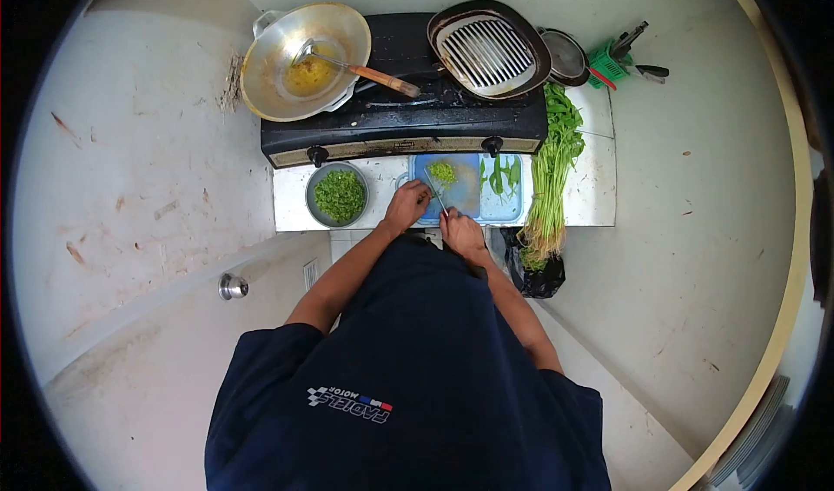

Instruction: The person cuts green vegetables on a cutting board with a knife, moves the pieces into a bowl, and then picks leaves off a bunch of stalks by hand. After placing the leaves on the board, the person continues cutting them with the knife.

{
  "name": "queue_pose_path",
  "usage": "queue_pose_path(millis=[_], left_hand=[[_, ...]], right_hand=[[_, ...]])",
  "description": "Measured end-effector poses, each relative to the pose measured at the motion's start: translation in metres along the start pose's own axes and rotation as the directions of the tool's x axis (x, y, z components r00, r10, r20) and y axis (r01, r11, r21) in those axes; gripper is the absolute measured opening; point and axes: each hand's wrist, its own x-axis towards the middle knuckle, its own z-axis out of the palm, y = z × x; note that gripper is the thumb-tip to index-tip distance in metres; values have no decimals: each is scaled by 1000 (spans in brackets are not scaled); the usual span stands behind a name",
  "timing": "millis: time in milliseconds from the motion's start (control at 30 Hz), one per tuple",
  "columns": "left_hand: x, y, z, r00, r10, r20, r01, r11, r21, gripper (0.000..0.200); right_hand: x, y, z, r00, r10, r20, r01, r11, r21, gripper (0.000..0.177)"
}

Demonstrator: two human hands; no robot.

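Note:
On a blue cutting board (466,199), a small heap of chopped greens (443,173) lies near the far edge. My right hand (463,235) is closed round the handle of a knife (437,194), whose blade points away from me beside the heap. Just left of the blade, my left hand (408,205) rests at the board's left edge with its fingers curled together. Whatever those fingers pinch, if anything, is too small to make out. Loose green leaves (500,176) lie in the board's right section.
A grey bowl (310,206) of chopped greens stands left. Behind is a black stove (400,124) bearing a wok (261,74) with a wooden-handled ladle (378,79), and a grill pan (543,56). Long-stemmed greens (549,174) overhang the counter at right. A green basket (601,61) holds utensils.

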Motion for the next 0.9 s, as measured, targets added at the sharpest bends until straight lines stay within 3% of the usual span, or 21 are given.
queue_pose_path(millis=[233,433,900], left_hand=[[2,2,-1,1000,14,-4,-14,1000,11,6],[0,3,1,1000,19,-20,-17,996,85,7],[-5,7,6,997,-22,-77,27,998,56,6]], right_hand=[[-1,0,4,1000,-10,19,10,1000,19,38],[13,-1,17,997,-42,-68,45,998,46,38],[-2,4,13,1000,16,-6,-16,1000,20,39]])
